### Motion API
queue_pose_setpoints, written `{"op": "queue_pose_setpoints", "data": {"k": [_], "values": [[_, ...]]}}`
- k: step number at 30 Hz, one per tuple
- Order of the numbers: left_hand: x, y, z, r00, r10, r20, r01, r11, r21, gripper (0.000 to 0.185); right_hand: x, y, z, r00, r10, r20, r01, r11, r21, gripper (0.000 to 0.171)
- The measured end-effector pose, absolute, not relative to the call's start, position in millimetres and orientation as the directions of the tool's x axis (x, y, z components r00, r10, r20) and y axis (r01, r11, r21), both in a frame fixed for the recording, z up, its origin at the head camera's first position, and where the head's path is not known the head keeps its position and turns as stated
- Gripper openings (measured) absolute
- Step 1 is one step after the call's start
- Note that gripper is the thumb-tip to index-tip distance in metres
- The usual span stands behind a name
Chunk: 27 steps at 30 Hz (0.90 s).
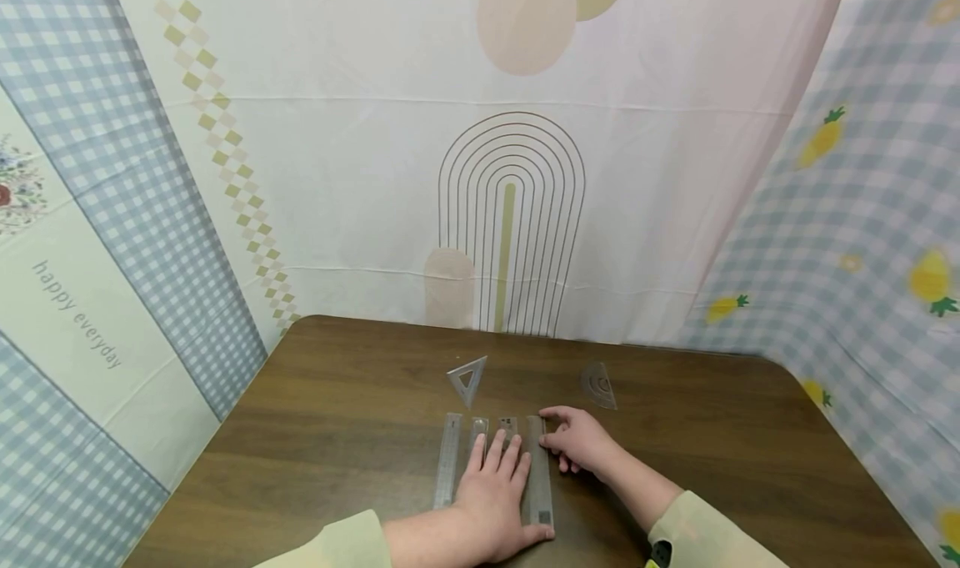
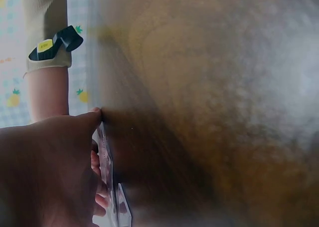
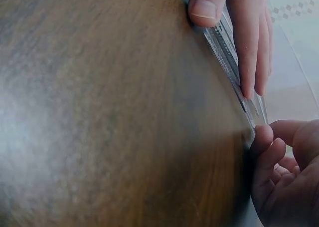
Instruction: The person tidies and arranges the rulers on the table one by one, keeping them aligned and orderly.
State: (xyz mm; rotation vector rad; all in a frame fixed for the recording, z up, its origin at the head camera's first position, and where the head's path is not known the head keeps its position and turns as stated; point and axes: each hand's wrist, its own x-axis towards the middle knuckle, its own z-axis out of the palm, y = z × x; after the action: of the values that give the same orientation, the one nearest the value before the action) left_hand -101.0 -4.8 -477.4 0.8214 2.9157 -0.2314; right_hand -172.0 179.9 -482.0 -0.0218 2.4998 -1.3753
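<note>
Brown tabletop [image 1: 337, 434] — near its front edge the left hand [image 1: 495, 501] presses spread fingers on the clear rulers [image 1: 447, 459], while the right hand [image 1: 581, 441] pinches the rightmost ruler [image 1: 537, 468] with curled fingers.

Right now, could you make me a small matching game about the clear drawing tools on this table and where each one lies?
Things:
1. set square
2. protractor
3. leftmost ruler
4. rightmost ruler

Places:
A. far right, apart from both hands
B. between left hand and right hand
C. beyond the row of rulers, centre
D. left end of the row

Pairs: 1-C, 2-A, 3-D, 4-B
</note>
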Motion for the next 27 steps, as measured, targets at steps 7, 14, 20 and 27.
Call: {"op": "queue_pose_setpoints", "data": {"k": [7,14,20,27], "values": [[-101,-5,-477,-0.851,0.507,-0.137,0.523,0.843,-0.125,0.102,-171,180,-484,-0.959,-0.148,-0.242,0.120,0.562,-0.818,0.049],[-101,-5,-480,-0.847,0.514,-0.138,0.529,0.841,-0.115,0.102,-169,178,-484,-0.964,-0.132,-0.233,0.119,0.570,-0.813,0.048],[-100,-6,-482,-0.848,0.515,-0.127,0.528,0.840,-0.120,0.101,-166,177,-484,-0.970,-0.119,-0.213,0.099,0.606,-0.790,0.047],[-102,-6,-487,-0.850,0.517,-0.102,0.527,0.838,-0.143,0.101,-165,177,-484,-0.973,-0.123,-0.196,0.078,0.626,-0.776,0.047]]}}
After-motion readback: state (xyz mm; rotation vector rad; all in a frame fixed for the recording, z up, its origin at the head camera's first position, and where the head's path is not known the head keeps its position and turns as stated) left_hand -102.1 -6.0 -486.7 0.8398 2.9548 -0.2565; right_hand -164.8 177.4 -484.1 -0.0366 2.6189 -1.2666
